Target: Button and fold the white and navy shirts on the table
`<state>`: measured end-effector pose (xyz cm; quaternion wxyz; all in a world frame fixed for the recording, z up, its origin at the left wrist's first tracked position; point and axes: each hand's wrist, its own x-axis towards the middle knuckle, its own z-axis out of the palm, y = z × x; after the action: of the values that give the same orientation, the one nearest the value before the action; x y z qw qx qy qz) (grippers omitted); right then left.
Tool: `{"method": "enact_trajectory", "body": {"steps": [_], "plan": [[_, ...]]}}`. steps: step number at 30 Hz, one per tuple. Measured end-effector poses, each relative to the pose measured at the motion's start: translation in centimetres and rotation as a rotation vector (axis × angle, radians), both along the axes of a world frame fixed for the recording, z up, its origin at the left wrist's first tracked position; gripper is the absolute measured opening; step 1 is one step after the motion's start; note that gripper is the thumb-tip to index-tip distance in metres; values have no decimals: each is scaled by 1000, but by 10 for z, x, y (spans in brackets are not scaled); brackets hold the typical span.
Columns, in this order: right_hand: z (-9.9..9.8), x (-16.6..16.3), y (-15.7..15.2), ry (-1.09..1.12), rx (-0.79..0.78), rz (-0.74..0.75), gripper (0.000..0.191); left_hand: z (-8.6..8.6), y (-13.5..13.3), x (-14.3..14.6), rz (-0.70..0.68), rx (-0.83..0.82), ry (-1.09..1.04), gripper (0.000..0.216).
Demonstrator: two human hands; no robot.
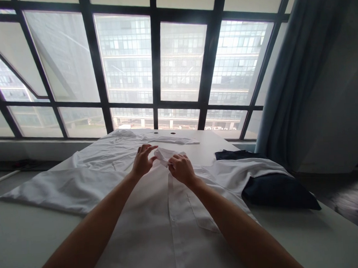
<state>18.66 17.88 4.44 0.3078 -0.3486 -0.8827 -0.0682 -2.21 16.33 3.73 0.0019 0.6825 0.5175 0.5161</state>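
As L hand (143, 161), R hand (182, 170) pinch collar (163, 156)

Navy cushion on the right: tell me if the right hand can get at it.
Likely yes: only the white shirt's sleeve lies between the right hand and the navy cushion.

2 hands (182, 170) on a white shirt (142, 240)

1. A dark pillow (278, 192) is placed on the white table (217, 144) at four o'clock.
2. A dark cloth (235, 154) is laid on the table at three o'clock.
3. A blue-grey curtain (295, 72) is hung at two o'clock, beside a black-framed window (155, 59).
4. A tall building (127, 72) is seen through the glass at twelve o'clock.
5. A dark wooden floor (344, 197) is seen at four o'clock, beyond the table.
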Motion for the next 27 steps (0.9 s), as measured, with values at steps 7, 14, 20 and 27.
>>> {"method": "enact_trajectory", "body": {"steps": [7,14,20,27], "plan": [[-3,4,3,19,-6,106,31,3,-6,-1,-23,36,591,13],[-1,2,2,-51,-89,47,41,3,-4,-4,0,11,648,3],[0,4,3,-112,-39,103,28,-3,-2,-10,-30,-93,654,10],[-6,2,6,-97,-42,120,18,-2,-4,-13,-66,-140,585,16]]}}
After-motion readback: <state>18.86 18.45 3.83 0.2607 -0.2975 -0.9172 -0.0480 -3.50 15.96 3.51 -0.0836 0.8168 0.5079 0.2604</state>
